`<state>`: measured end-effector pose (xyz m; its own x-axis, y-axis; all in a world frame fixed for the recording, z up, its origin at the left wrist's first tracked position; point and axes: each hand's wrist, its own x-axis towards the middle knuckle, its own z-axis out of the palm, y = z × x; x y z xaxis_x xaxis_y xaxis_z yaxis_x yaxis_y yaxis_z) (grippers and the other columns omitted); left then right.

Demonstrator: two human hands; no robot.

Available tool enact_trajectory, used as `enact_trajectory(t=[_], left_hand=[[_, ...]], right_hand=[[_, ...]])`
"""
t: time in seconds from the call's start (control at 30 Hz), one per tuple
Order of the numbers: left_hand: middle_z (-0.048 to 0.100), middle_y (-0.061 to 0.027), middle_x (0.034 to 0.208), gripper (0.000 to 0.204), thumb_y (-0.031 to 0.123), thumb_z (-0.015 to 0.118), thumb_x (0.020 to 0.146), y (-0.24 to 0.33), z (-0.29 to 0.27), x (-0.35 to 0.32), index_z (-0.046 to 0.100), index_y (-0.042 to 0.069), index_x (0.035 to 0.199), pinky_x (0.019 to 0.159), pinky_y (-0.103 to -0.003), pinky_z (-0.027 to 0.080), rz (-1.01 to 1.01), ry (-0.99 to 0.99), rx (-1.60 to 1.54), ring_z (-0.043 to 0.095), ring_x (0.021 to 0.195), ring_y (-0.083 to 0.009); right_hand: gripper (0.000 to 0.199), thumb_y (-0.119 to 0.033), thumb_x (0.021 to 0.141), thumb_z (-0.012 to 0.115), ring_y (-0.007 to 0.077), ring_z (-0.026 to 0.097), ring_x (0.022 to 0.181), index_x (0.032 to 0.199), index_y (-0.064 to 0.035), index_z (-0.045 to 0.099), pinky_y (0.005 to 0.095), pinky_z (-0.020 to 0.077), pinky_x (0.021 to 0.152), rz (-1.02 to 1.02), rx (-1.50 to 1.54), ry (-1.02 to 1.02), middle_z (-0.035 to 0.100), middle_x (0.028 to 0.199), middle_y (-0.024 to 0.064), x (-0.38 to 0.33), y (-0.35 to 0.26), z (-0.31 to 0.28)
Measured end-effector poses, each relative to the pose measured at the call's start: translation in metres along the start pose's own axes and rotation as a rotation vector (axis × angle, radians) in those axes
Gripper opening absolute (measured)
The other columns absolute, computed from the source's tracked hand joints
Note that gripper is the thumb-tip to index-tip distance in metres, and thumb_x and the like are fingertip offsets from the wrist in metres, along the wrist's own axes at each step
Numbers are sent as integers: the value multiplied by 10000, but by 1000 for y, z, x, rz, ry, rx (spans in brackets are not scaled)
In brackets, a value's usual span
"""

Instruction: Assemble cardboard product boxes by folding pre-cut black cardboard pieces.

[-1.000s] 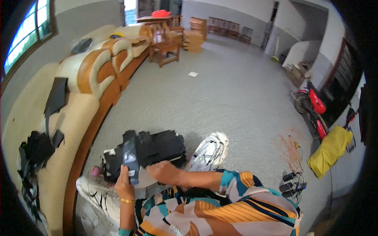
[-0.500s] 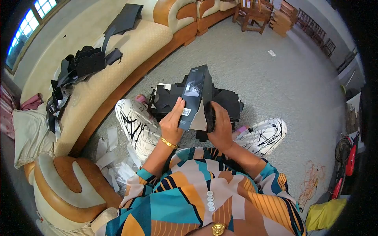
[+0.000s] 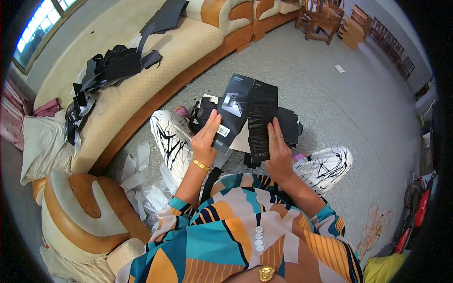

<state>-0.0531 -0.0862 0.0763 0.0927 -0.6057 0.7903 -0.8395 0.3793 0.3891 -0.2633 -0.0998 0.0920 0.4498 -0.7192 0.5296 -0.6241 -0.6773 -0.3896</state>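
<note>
I hold a flat black cardboard box sleeve in front of me, opened out into two panels. My left hand grips its left panel, which carries a printed picture and a white label. My right hand presses on the lower edge of the right panel. Under the sleeve, a pile of more black cardboard pieces lies on my lap between my knees in black-and-white patterned trousers.
A cream and orange sofa runs along my left, strewn with black cardboard pieces. White paper strips lie on the grey floor beside my left leg. Wooden chairs stand far ahead. A sofa armrest is close at lower left.
The sleeve was folded narrow and upright; now it is spread open into two panels. My right hand has shifted down to its right panel.
</note>
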Motion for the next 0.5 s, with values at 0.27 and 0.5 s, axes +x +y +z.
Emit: enact_trajectory(t=[0.27, 0.5], left_hand=[[635, -125, 947, 248, 58, 583, 742, 9, -17, 8, 623, 20, 984, 705, -252, 462, -457, 39, -234, 621, 800, -174], [567, -69, 975, 274, 91, 557, 831, 16, -13, 17, 507, -34, 1069, 738, -243, 430, -867, 247, -911, 532, 841, -123]], right_hand=[[604, -32, 729, 573, 386, 423, 1132, 1263, 62, 306, 359, 399, 907, 32, 200, 24, 294, 1316, 260, -2, -9, -15], [562, -61, 771, 557, 369, 394, 1165, 1266, 49, 316, 356, 379, 932, 25, 272, 98, 317, 1307, 252, -1, -12, -13]])
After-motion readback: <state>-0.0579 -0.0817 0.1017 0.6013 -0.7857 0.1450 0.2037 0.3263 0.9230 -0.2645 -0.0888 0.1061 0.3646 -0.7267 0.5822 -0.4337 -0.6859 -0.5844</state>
